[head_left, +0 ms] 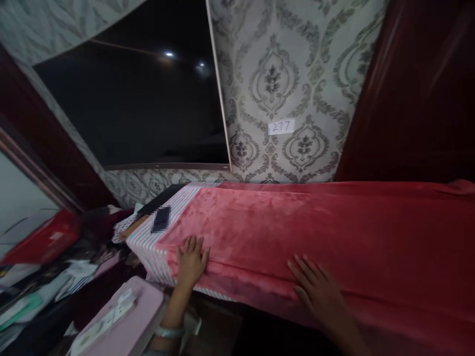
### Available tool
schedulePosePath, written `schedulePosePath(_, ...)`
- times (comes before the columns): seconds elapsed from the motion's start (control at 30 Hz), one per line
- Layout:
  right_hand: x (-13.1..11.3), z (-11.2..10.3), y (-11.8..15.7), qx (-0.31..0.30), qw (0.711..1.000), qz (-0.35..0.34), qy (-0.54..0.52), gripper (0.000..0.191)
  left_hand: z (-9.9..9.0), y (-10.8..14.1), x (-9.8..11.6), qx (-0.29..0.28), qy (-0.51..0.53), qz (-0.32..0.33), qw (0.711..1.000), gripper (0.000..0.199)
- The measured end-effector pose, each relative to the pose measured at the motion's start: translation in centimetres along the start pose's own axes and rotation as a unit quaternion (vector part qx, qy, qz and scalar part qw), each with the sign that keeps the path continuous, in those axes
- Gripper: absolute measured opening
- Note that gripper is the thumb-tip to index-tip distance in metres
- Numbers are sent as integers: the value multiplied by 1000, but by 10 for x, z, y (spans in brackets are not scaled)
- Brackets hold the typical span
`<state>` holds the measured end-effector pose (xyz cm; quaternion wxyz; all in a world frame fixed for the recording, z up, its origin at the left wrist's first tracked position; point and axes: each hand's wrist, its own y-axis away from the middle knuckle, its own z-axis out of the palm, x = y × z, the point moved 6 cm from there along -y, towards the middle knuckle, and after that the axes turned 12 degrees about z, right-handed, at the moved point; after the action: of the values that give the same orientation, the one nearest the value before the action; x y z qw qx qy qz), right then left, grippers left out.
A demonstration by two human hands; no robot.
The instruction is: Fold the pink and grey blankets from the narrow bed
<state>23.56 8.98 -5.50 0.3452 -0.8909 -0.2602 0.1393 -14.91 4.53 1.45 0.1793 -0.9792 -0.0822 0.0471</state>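
Note:
A red plush blanket (pixel 256 222) is spread over a long raised surface, with a striped cloth (pixel 144 241) showing from under its left end. My left hand (pixel 191 262) lies flat on the blanket near its front left corner, fingers spread. Farther right, my right hand (pixel 315 284) rests on the front part of the blanket, palm down with the fingers stretched out. Neither hand grasps anything. A small dark, pixelated patch (pixel 161 219) covers something on the striped cloth.
A pink stool or box top (pixel 144 306) with a white power strip (pixel 107 324) stands at the lower left. Heaped clothes (pixel 76 274) and a red bag (pixel 44 237) lie at the far left. Behind, a large television (pixel 148 109) hangs on the patterned wall (pixel 315 44).

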Motion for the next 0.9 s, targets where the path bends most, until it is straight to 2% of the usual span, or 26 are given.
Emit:
schedulePosePath(0.17,-1,0,0,16,1000,-19,-3,49,-17,8,-54,35,41,-74,996,40)
schedulePosePath(0.3,0,1,1,8,1000,-10,4,50,-32,1,-76,56,22,-103,993,38)
schedulePosePath(0.5,0,0,2,-5,1000,-6,2,52,-21,-11,-97,-40,5,-168,985,48)
schedulePosePath(0.67,-3,-7,-3,-8,1000,-9,-6,50,-17,-18,-124,-52,11,-190,980,47)
schedulePosePath(0.83,-4,-6,-3,-30,999,18,-19,50,-20,-27,-152,-62,78,-254,962,47)
schedulePosePath(0.9,-4,-5,-3,-44,998,28,-21,49,-23,-28,-159,-61,99,-271,956,42)
